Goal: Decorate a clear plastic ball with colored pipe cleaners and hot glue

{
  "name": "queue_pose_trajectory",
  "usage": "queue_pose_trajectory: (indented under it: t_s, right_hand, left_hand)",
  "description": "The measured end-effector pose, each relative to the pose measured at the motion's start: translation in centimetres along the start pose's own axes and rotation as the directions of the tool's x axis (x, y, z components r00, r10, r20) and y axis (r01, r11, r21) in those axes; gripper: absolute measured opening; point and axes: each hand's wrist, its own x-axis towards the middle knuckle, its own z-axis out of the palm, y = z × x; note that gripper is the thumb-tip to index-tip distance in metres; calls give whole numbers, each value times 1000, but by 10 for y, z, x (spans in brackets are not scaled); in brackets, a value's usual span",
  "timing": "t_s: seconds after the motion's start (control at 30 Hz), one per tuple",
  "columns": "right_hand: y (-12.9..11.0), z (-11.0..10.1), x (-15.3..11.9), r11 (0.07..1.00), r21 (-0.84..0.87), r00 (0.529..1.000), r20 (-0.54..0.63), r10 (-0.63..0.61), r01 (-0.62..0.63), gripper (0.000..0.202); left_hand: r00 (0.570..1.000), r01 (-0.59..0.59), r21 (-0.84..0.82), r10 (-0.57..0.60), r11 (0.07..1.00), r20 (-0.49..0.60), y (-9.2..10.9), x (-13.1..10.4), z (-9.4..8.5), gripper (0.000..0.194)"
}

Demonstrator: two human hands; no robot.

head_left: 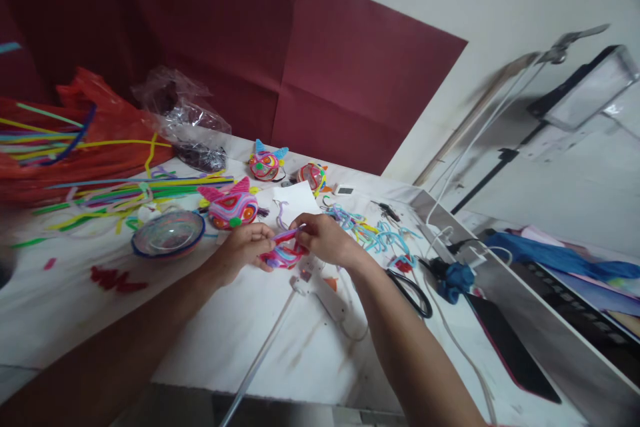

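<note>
Both hands hold a small craft piece covered in pink, red, blue and purple fuzzy strips, over the middle of the white table. My left hand is closed on its left side. The fingers of my right hand pinch its upper right edge. Just below the piece lies a white glue gun, with a clear glue stick reaching toward the table's front edge. Behind my left hand sits a pink animal-head figure with an orange eye and green nose.
Two more figures stand at the back. A clear bowl, red scraps and long fuzzy sticks lie left. To the right are blue cuttings, black-handled scissors, cables and a phone.
</note>
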Motion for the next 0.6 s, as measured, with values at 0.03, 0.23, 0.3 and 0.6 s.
queue_pose_trajectory:
  t_s: [0.03,0.23,0.3,0.6]
  right_hand:
    - [0,0,0,1000,2,1000,1,-3,3,29]
    - [3,0,-1,1000,10,1000,-9,-6,6,28]
    - [5,1,-1,1000,16,1000,-14,-21,21,28]
    - [6,1,-4,1000,7,999,-28,-17,17,27]
  left_hand:
    - [1000,-3,2,3,1000,-2,0,0,0,27]
    - [1000,-1,14,2,1000,-16,-2,2,1,28]
    - [1000,-1,9,1,1000,-18,-3,2,1,28]
    - [1000,-4,8,5,1000,-17,-5,2,1,26]
